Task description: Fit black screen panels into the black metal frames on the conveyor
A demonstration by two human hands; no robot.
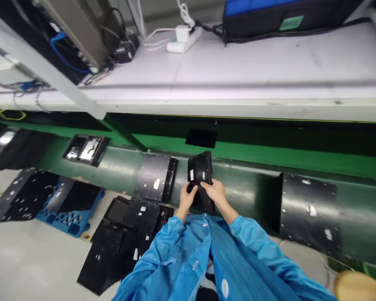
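In the head view, a black flat metal panel (201, 169) is held at frame centre, above a dark green conveyor belt (247, 188). Its lower edge is clasped by the left hand (187, 197) and the right hand (217, 191), fingers curled around it. A second dark panel (155, 177) is seen just left.

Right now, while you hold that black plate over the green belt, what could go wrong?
1. The black panel stands tilted, gripped only near its lower edge by the left hand and right hand; it might slip onto the green belt.
2. Its edges may nick those bare hands.
3. Swinging it could bump the neighbouring panel close beside it.
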